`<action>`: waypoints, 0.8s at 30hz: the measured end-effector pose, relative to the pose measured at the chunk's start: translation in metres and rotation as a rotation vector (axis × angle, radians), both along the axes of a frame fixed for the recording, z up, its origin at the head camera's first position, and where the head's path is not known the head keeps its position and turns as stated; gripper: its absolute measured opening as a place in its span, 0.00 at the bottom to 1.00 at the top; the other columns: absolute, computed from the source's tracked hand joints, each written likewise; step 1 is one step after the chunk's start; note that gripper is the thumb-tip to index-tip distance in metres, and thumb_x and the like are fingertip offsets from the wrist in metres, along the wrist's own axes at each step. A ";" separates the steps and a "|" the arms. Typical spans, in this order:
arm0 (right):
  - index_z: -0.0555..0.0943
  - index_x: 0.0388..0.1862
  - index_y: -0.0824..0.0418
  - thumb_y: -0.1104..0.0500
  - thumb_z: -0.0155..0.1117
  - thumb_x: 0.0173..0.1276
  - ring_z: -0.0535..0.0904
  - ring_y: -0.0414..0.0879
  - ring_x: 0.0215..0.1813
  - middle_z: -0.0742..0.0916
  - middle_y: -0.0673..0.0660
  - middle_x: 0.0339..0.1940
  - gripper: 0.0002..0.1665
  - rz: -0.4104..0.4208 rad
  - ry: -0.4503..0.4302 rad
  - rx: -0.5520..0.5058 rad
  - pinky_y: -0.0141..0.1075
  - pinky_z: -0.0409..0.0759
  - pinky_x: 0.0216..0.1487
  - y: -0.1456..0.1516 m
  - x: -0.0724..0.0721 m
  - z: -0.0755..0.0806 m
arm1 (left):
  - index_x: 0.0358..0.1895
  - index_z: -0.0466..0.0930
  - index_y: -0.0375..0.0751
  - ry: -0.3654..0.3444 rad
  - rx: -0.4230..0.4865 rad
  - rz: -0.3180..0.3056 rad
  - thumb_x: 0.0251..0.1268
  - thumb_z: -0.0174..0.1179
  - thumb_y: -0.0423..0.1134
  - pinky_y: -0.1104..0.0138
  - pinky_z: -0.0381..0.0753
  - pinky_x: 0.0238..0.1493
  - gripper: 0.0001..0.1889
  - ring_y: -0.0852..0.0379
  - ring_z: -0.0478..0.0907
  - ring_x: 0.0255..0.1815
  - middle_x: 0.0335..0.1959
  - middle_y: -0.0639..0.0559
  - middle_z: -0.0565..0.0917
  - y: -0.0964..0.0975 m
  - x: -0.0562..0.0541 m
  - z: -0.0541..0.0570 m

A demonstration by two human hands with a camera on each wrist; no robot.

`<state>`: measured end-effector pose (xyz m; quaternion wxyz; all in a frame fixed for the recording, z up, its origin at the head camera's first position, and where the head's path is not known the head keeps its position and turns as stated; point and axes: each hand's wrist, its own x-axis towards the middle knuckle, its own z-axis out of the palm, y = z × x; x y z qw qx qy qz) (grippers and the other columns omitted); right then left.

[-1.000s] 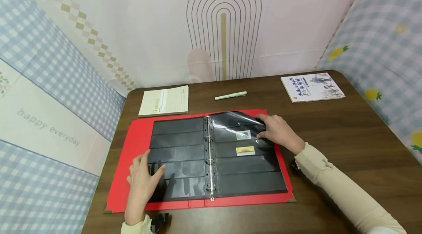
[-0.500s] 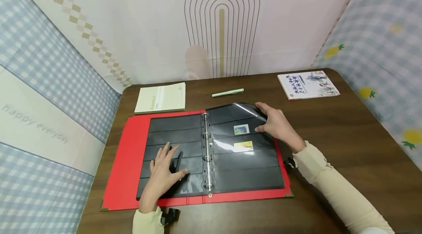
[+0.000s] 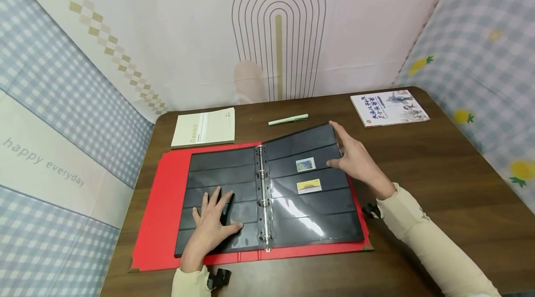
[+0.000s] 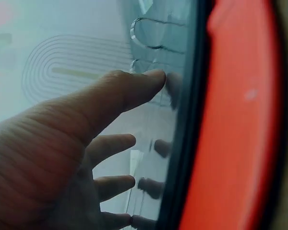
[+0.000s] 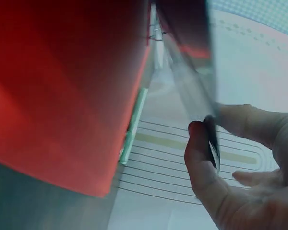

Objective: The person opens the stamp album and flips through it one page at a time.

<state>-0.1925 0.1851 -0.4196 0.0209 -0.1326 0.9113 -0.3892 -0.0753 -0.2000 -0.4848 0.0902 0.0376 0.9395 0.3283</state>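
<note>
A red ring binder [image 3: 156, 218] lies open, filled with black pocketed stamp pages. My right hand [image 3: 359, 160] pinches the right-hand page [image 3: 301, 204] by its outer edge near the top corner, thumb on its face. In the right wrist view this page [image 5: 194, 88] stands raised from the red cover. A blue-green stamp [image 3: 305, 164] and a yellow stamp [image 3: 309, 186] show in its pockets. On the lower half of the left-hand page [image 3: 221, 164] my left hand [image 3: 209, 232] rests with fingers spread. The left wrist view shows its fingertips [image 4: 156, 79] right at the glossy page.
Behind the binder are a cream notebook [image 3: 205, 126] at left and a pale green pen [image 3: 288, 120] in the middle. A white illustrated book [image 3: 389, 108] lies at the back right of the brown table [image 3: 426, 167]. Metal rings [image 3: 263, 203] join the pages.
My left hand has moved right, from the left page's outer edge onto its pockets. The page in my right hand has risen at its top corner, its curl flattening out.
</note>
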 end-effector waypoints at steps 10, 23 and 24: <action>0.52 0.80 0.71 0.74 0.65 0.61 0.76 0.47 0.31 0.73 0.77 0.68 0.51 0.063 -0.129 -0.068 0.40 0.76 0.39 0.006 0.016 0.016 | 0.75 0.67 0.44 -0.006 0.016 0.000 0.54 0.77 0.43 0.22 0.28 0.62 0.44 0.25 0.33 0.78 0.80 0.34 0.51 0.001 0.001 -0.002; 0.57 0.77 0.73 0.73 0.59 0.66 0.67 0.46 0.29 0.71 0.55 0.30 0.41 0.151 -0.151 -0.084 0.42 0.68 0.40 -0.001 0.011 0.038 | 0.73 0.71 0.41 0.019 0.021 -0.004 0.55 0.77 0.43 0.23 0.28 0.63 0.40 0.26 0.33 0.79 0.80 0.34 0.51 0.001 0.001 -0.003; 0.56 0.77 0.73 0.73 0.59 0.66 0.68 0.48 0.31 0.73 0.57 0.32 0.41 0.156 -0.157 -0.088 0.43 0.68 0.40 -0.002 0.010 0.041 | 0.72 0.71 0.41 0.020 0.023 -0.004 0.55 0.77 0.43 0.23 0.27 0.63 0.40 0.26 0.33 0.79 0.80 0.34 0.51 0.001 0.001 -0.003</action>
